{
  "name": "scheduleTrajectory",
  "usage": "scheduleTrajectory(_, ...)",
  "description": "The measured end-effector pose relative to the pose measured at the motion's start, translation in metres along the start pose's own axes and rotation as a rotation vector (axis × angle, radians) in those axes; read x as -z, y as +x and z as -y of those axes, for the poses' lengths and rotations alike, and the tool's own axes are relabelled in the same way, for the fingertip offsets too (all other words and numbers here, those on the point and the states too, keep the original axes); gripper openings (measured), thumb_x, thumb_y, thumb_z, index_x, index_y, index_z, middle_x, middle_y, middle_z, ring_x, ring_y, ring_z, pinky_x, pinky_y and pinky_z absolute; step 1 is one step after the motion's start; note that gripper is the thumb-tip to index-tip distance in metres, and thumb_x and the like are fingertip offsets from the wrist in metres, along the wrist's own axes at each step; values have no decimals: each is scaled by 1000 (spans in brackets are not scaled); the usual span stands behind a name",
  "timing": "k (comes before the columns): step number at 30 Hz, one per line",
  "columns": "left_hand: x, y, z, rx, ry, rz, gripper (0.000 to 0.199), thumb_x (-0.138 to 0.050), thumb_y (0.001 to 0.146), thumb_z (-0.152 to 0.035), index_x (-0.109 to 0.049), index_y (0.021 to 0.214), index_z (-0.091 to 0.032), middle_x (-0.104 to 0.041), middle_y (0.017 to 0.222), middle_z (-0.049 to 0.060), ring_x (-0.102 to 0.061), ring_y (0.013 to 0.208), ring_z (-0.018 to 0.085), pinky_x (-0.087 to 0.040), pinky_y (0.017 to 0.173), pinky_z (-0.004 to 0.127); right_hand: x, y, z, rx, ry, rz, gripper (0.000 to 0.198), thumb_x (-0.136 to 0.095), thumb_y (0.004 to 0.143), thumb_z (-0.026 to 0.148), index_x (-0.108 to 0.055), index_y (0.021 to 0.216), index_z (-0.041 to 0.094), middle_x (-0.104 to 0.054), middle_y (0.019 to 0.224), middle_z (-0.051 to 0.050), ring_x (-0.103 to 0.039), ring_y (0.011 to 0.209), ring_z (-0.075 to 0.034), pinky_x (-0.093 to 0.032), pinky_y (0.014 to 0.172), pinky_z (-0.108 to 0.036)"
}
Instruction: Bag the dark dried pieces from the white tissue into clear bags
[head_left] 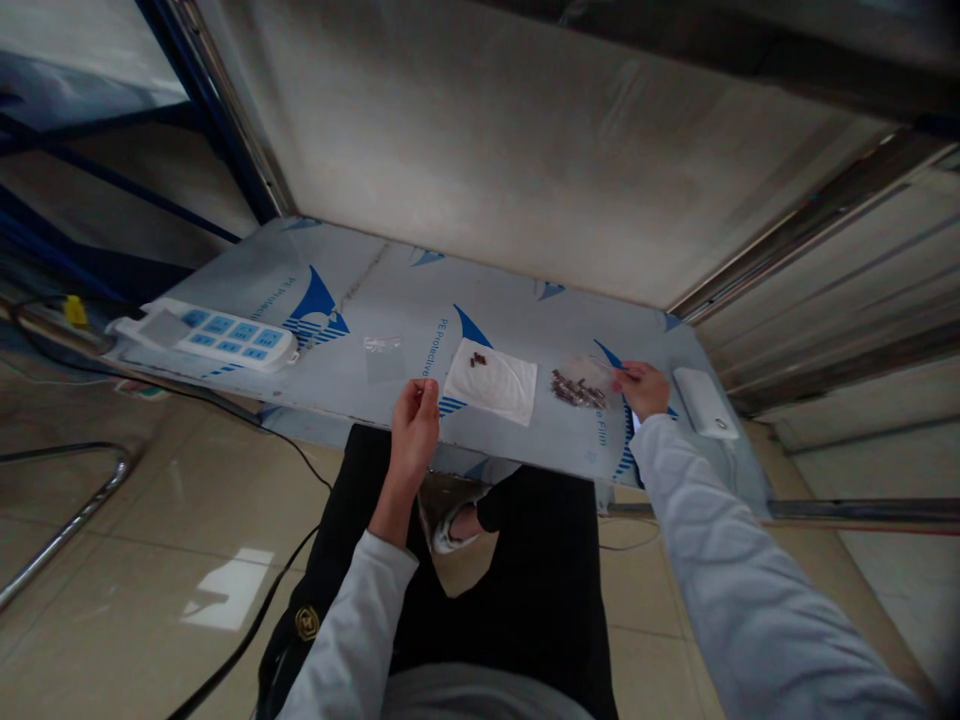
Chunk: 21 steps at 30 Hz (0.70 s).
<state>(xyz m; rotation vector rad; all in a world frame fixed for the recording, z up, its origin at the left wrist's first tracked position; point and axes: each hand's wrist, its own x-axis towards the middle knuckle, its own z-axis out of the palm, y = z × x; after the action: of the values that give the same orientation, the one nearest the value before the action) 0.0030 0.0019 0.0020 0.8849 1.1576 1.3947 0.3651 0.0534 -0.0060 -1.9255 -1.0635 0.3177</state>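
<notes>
My left hand (416,425) is closed in a pinch just over the table's front edge, left of a white cloth-like sheet (502,388). Whatever its fingertips hold, if anything, is too small to make out. A few small dark brown pieces (478,359) lie on the sheet's upper left part. To the right, a clear plastic bag (592,368) lies with many small brown pieces (579,392) in it. The fingers of my right hand (643,388) are pinched at the bag's right edge. Left of the sheet, a small clear zip bag (384,359) lies flat.
A white power strip (240,338) with blue sockets sits at the table's left end. At the right end lies a white box-like device (703,402) with a cable. Film-covered metal forms the tabletop (397,285); a pale panel (480,150) rises behind it.
</notes>
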Motion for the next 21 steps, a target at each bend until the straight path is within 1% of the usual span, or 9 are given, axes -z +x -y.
scheduleTrajectory(3, 2, 1, -4, 94, -94, -70, 42, -54, 80, -53, -37, 62, -20, -25, 47, -11, -20, 36, 3, -15, 34, 16, -2, -2, 3, 137, -113, -147, 30, -70, 64, 41, -59, 77, 16, -64, 87, -13, -58, 96, -33, -38, 87, -56)
scheduleTrajectory(6, 4, 2, -6, 96, -118, -95, 50, -54, 79, -55, -28, 56, -20, -20, 47, -10, -18, 36, 2, -14, 34, 16, -18, -14, 26, 325, -188, -191, 26, -65, 70, 40, -62, 79, 16, -63, 86, -11, -57, 93, -28, -38, 89, -49)
scheduleTrajectory(8, 5, 4, -5, 81, -132, -116, 51, -54, 80, -56, -28, 55, -20, -20, 46, -11, -19, 36, 2, -15, 35, 16, -42, -30, 51, 401, -157, -110, 27, -60, 76, 42, -64, 78, 16, -63, 78, -7, -59, 77, -22, -44, 79, -39)
scheduleTrajectory(11, 8, 8, -5, 41, -161, -192, 39, -61, 76, -51, -43, 66, -18, -25, 46, -12, -20, 34, 2, -17, 34, 15, -96, -64, 97, 532, -23, 64, 32, -53, 84, 43, -65, 82, 14, -65, 76, -7, -58, 67, -17, -45, 67, -30)
scheduleTrajectory(13, 12, 10, -7, 12, -179, -250, 35, -67, 72, -48, -47, 75, -19, -28, 48, -13, -20, 33, 1, -17, 33, 14, -138, -89, 128, 580, -1, 181, 36, -44, 91, 41, -65, 80, 14, -66, 74, -6, -59, 68, -16, -45, 68, -27)
scheduleTrajectory(16, 24, 11, -13, -1, -196, -316, 36, -65, 73, -50, -43, 73, -21, -27, 47, -13, -20, 32, 1, -16, 31, 13, -196, -123, 162, 637, -181, 433, 50, -28, 98, 35, -67, 73, 17, -67, 75, -7, -62, 79, -17, -43, 79, -27)
scheduleTrajectory(17, 29, 11, -16, 1, -204, -330, 38, -62, 75, -52, -41, 71, -21, -26, 47, -13, -20, 31, 2, -16, 31, 13, -211, -131, 169, 659, -222, 487, 49, -29, 98, 33, -68, 75, 17, -68, 81, -7, -62, 86, -17, -42, 85, -28)
scheduleTrajectory(19, 40, 9, -20, 6, -211, -355, 43, -57, 77, -57, -38, 65, -21, -24, 46, -13, -20, 31, 2, -15, 31, 14, -236, -143, 177, 689, -265, 548, 35, -36, 96, 27, -69, 94, 16, -67, 105, -10, -57, 103, -20, -38, 93, -31)
scheduleTrajectory(21, 50, 7, -22, 16, -193, -393, 50, -52, 77, -62, -33, 57, -20, -22, 43, -12, -19, 31, 2, -15, 31, 15, -253, -150, 177, 696, -286, 575, 31, -43, 92, 20, -60, 118, 18, -55, 131, -12, -49, 117, -23, -36, 97, -37)
